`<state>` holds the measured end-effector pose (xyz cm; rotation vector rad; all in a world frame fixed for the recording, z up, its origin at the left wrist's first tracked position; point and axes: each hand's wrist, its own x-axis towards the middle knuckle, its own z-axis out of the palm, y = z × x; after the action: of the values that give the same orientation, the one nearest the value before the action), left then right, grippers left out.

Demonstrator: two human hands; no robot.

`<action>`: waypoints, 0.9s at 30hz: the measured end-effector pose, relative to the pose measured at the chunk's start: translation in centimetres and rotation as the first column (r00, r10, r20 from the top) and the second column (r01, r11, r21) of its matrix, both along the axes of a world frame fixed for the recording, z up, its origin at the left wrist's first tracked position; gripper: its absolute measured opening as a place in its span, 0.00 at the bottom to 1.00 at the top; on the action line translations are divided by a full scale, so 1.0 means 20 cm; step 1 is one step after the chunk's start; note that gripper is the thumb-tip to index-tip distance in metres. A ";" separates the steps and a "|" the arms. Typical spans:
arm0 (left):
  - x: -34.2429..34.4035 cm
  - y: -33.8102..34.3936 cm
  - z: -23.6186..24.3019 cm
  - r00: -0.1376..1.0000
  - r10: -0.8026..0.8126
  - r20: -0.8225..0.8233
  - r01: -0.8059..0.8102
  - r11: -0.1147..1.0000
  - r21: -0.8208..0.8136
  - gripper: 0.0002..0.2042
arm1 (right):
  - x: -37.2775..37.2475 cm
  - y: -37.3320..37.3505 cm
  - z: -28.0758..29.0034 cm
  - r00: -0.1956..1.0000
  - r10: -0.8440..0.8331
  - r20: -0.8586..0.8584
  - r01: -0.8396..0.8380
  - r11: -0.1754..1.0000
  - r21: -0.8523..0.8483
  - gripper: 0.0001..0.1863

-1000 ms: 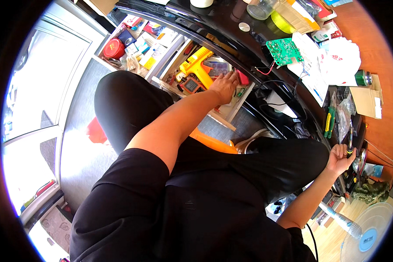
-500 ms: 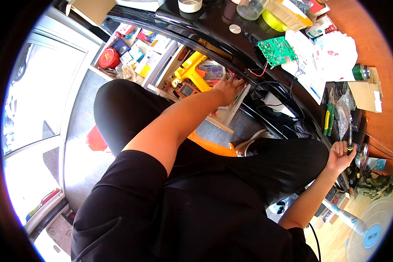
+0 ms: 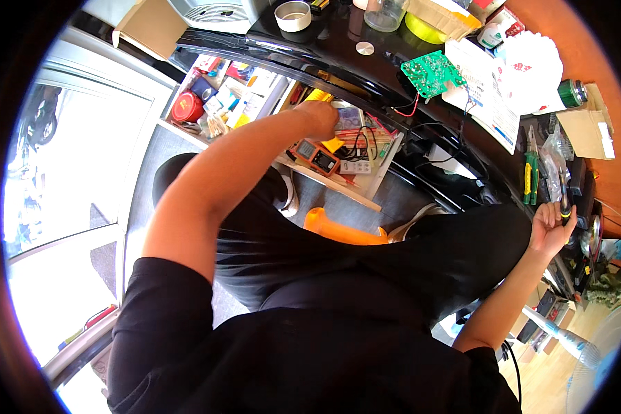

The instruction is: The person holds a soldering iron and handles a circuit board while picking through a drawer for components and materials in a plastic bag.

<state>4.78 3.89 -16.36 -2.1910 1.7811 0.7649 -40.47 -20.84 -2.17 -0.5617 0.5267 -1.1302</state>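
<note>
both hands busy: left hand (image 3: 322, 114) in drawer (image 3: 352, 148), right hand (image 3: 550, 224) gripping tool (image 3: 564, 200).

Glossy black desk (image 3: 310, 52) with green circuit board (image 3: 431, 72), tape roll (image 3: 292, 15), papers (image 3: 486, 86).

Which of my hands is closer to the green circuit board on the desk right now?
Left. Your left hand is reaching into the open drawer just below the green circuit board; your right hand is farther off at the desk's right edge, gripping a dark-handled tool.
</note>
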 end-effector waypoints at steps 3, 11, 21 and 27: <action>-0.05 0.14 -0.14 0.977 0.049 -0.205 0.042 0.907 0.418 0.14 | 0.00 -0.01 -0.02 0.999 0.037 0.031 -0.037 0.999 -0.008 0.19; -0.52 0.55 -0.41 0.927 -0.316 -0.202 0.371 0.853 0.366 0.14 | -0.01 0.01 -0.02 0.997 0.006 0.070 -0.003 0.999 -0.039 0.18; -0.51 0.51 -0.58 0.971 -0.240 -0.012 0.240 0.968 0.077 0.17 | -0.10 0.02 -0.01 0.996 0.013 0.089 -0.008 0.998 -0.061 0.15; -0.52 0.49 -0.54 0.985 -0.164 -0.053 0.171 0.972 0.164 0.16 | -0.17 -0.04 -0.08 0.993 0.057 0.107 -0.044 0.993 -0.113 0.14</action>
<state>-5.62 13.63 -27.09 -1.9046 1.8193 0.8889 -43.88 -21.62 -3.75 -0.6017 0.3546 -1.1398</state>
